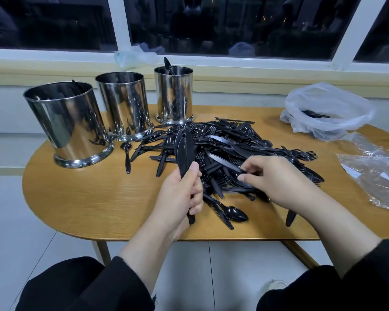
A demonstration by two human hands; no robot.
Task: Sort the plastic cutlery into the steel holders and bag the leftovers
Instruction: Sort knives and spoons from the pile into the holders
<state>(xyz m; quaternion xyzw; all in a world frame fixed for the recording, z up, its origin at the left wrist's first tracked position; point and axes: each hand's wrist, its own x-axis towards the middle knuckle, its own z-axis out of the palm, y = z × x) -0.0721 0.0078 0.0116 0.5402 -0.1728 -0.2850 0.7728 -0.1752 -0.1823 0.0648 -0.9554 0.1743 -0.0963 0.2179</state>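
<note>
While left hand [181, 194] grips knives [185, 151], right hand [276, 178] pinches another, pile [234, 142] mid-table.

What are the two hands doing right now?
Left hand: grips a bunch of black knives, held upright.
Right hand: pinches one knife in the cutlery pile.

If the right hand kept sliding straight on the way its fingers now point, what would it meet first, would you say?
The right hand points leftward into the cutlery pile, so it would push further into the black knives there; beyond that, probably the left hand with its bundle of knives, though depth is unclear.
</note>
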